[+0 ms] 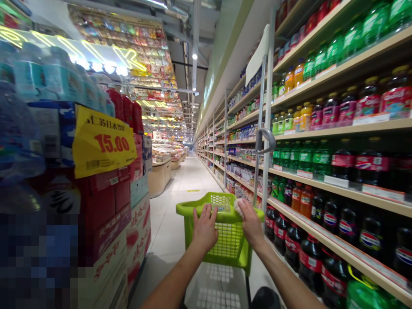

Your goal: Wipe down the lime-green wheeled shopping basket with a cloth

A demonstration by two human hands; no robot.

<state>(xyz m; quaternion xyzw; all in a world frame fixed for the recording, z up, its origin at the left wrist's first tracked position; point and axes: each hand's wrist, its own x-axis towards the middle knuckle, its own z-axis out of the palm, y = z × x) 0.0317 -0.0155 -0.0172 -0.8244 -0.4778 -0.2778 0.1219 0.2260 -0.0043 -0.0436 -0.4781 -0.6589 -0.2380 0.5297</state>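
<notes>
Right grip (pixel 252 222) over white wad (pixel 238 207)

Floor (pixel 162 219): pale tile, with a yellow marking (pixel 193 190). Right side: tiered beige shelving (pixel 337 129) on grey uprights (pixel 269 107), extending into the distance. Left side, further along: wood-toned display units (pixel 159 178). Overhead: illuminated yellow neon signage (pixel 96 49) and a lit lamp (pixel 195 56) near a pale ceiling rail (pixel 196 30).

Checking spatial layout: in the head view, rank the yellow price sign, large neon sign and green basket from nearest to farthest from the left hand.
1. Green basket: at the left hand.
2. Yellow price sign: to the hand's left.
3. Large neon sign: high up on the left.
</notes>
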